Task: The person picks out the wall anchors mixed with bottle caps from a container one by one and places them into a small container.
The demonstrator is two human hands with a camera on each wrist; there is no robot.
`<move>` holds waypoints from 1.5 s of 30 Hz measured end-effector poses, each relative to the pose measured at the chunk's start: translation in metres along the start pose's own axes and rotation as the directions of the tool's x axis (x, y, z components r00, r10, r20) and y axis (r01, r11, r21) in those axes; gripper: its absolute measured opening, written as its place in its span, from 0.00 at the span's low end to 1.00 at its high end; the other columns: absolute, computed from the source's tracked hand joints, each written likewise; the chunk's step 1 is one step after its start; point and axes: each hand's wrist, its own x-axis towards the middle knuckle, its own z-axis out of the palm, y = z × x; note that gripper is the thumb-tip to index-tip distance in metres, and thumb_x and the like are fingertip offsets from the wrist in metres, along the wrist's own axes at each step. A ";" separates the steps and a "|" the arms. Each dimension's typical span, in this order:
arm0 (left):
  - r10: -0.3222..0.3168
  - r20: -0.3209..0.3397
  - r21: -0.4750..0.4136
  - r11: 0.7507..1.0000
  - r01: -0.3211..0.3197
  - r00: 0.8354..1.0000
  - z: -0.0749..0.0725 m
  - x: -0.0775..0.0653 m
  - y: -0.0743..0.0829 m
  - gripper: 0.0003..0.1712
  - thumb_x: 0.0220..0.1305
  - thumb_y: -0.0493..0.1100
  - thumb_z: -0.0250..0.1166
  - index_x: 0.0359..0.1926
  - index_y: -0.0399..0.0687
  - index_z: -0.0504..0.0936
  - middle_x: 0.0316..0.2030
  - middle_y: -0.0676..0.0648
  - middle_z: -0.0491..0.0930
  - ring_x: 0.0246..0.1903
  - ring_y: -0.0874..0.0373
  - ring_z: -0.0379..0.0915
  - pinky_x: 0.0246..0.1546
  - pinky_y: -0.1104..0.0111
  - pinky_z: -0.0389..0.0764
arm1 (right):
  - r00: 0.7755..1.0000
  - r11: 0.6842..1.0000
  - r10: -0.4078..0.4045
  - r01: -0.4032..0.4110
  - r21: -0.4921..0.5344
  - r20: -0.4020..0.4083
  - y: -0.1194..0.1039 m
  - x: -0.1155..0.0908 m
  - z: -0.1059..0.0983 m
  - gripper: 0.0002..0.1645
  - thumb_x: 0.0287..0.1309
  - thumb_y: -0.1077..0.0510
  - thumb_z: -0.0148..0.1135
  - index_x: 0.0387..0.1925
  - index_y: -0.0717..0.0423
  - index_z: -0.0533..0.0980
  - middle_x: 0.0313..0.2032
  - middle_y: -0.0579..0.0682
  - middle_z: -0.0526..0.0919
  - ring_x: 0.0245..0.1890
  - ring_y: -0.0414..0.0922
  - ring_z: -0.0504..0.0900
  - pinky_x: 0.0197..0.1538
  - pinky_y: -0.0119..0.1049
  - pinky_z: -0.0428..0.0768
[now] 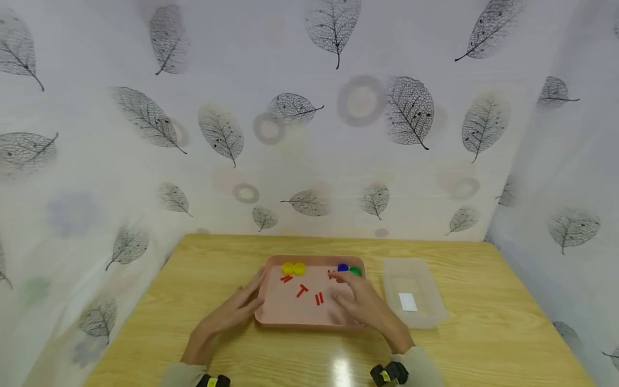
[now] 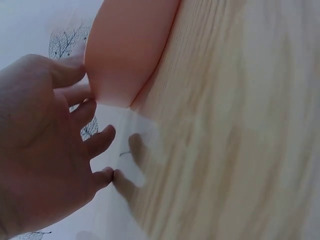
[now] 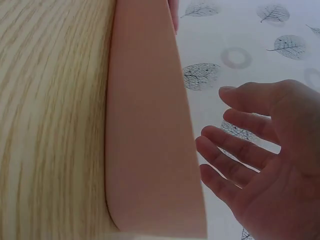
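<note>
The tray point(image 1: 285, 310) in front of you is pink and shallow with rounded corners, lying on the wooden surface point(image 1: 145, 344). In it you have two round yellow pieces point(image 1: 287, 269) side by side at the far left, a blue piece point(image 1: 343, 267) and a green piece point(image 1: 355, 270) at the far right, and small red sticks point(image 1: 317, 300), two of them forming a T.

Your left grip point(image 1: 232, 312) is loosely spread, touching the tray's left wall. Your right grip point(image 1: 365, 303) hovers over the tray's right part, thumb and forefinger wide apart with nothing between, forefinger near red sticks beside the blue piece.

Only the head view shows you the tray's contents and the plastic box point(image 1: 437, 314) right of it; the wrist views show its outer walls.
</note>
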 end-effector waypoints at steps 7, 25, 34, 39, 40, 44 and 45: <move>-0.001 -0.072 0.075 0.997 0.006 0.997 0.008 0.004 -0.001 0.36 0.81 0.41 0.50 0.81 0.40 0.47 0.80 0.38 0.43 0.77 0.36 0.41 0.66 0.25 0.35 | 0.996 0.998 0.023 -0.018 -0.054 0.085 0.008 0.006 0.009 0.23 0.62 0.67 0.70 0.59 0.64 0.78 0.55 0.57 0.84 0.53 0.56 0.83 0.55 0.54 0.82; -0.034 0.001 -0.049 0.998 0.034 0.999 0.000 0.011 0.003 0.39 0.79 0.41 0.53 0.81 0.37 0.45 0.81 0.35 0.38 0.77 0.31 0.31 0.64 0.24 0.27 | 0.979 0.989 0.147 -0.141 -0.052 0.138 0.027 0.017 0.032 0.20 0.55 0.63 0.76 0.50 0.63 0.83 0.44 0.53 0.83 0.44 0.49 0.81 0.49 0.43 0.83; -0.034 -0.028 -0.062 0.998 0.032 0.999 0.001 0.003 0.005 0.39 0.79 0.39 0.54 0.81 0.36 0.46 0.80 0.34 0.39 0.77 0.31 0.33 0.65 0.26 0.24 | 0.979 0.989 0.139 -0.130 -0.068 0.151 0.026 0.020 0.040 0.17 0.56 0.59 0.77 0.47 0.60 0.85 0.41 0.48 0.79 0.41 0.44 0.78 0.46 0.38 0.81; -0.041 -0.006 -0.055 0.998 0.041 0.999 0.004 0.004 0.006 0.39 0.79 0.39 0.53 0.81 0.36 0.45 0.80 0.34 0.38 0.77 0.31 0.33 0.66 0.28 0.24 | 0.967 0.981 0.189 -0.180 -0.066 0.172 0.026 0.017 0.039 0.15 0.58 0.58 0.76 0.46 0.57 0.85 0.41 0.45 0.79 0.41 0.41 0.77 0.45 0.36 0.81; -0.044 -0.002 -0.058 0.997 0.044 0.999 0.005 0.004 0.006 0.39 0.79 0.40 0.53 0.81 0.36 0.45 0.80 0.35 0.38 0.77 0.32 0.32 0.66 0.28 0.23 | 0.967 0.982 0.189 -0.181 -0.064 0.172 0.026 0.016 0.038 0.14 0.58 0.58 0.76 0.46 0.57 0.85 0.40 0.45 0.79 0.41 0.41 0.78 0.45 0.36 0.81; -0.044 0.003 -0.070 0.997 0.044 0.999 0.004 0.004 0.007 0.39 0.79 0.40 0.53 0.81 0.36 0.45 0.80 0.36 0.38 0.77 0.32 0.32 0.66 0.29 0.22 | 0.966 0.981 0.195 -0.189 -0.049 0.169 0.026 0.016 0.037 0.12 0.58 0.59 0.76 0.43 0.56 0.85 0.39 0.44 0.79 0.39 0.40 0.77 0.44 0.35 0.81; -0.041 0.003 -0.072 0.997 0.041 0.999 0.004 0.005 0.008 0.39 0.79 0.40 0.53 0.81 0.36 0.45 0.80 0.36 0.38 0.77 0.32 0.32 0.66 0.28 0.22 | 0.966 0.980 0.196 -0.191 -0.048 0.168 0.026 0.016 0.036 0.11 0.58 0.59 0.76 0.43 0.56 0.85 0.39 0.43 0.79 0.38 0.39 0.77 0.44 0.34 0.81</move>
